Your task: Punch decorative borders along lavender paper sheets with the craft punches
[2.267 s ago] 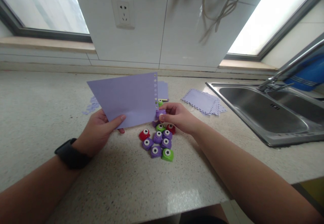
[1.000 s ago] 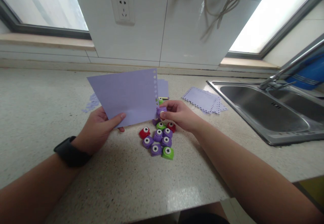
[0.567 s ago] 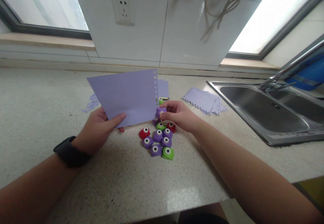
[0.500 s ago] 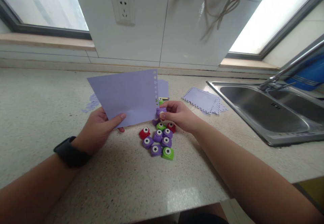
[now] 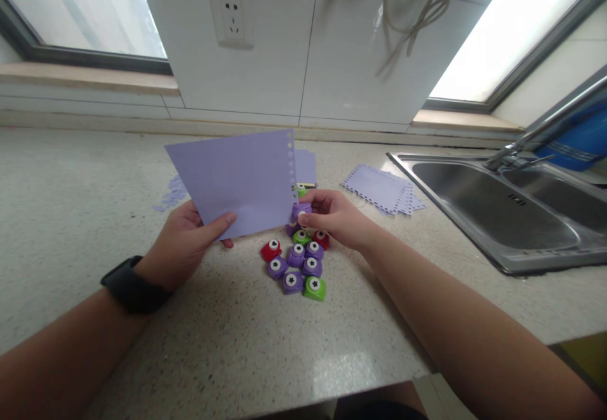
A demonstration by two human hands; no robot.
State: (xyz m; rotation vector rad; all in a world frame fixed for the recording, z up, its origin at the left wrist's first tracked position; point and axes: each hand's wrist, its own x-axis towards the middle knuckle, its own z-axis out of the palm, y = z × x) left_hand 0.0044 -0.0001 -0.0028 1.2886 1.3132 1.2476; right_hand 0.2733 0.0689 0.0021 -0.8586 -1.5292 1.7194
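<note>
A sheet of purple paper (image 5: 237, 183) is tilted up over the counter, its lower left corner pinched by my left hand (image 5: 196, 236). Punched holes run down the sheet's right edge. My right hand (image 5: 332, 217) grips a small purple craft punch (image 5: 300, 209) at the lower end of that edge, with its thumb on the punch's button. Whether the paper sits inside the punch's slot I cannot tell. Just below lie several more craft punches, among them a red one (image 5: 271, 250), a purple one (image 5: 293, 282) and a green one (image 5: 315, 288).
Sheets with punched edges (image 5: 377, 187) are stacked to the right, beside a steel sink (image 5: 455, 208). Small paper scraps (image 5: 171, 193) lie behind my left hand. More purple paper (image 5: 306, 166) is partly hidden behind the held sheet. A socket (image 5: 232, 18) is on the tiled wall.
Both hands stay almost in place. The right thumb and the purple craft punch have shifted very slightly; the held paper has barely moved.
</note>
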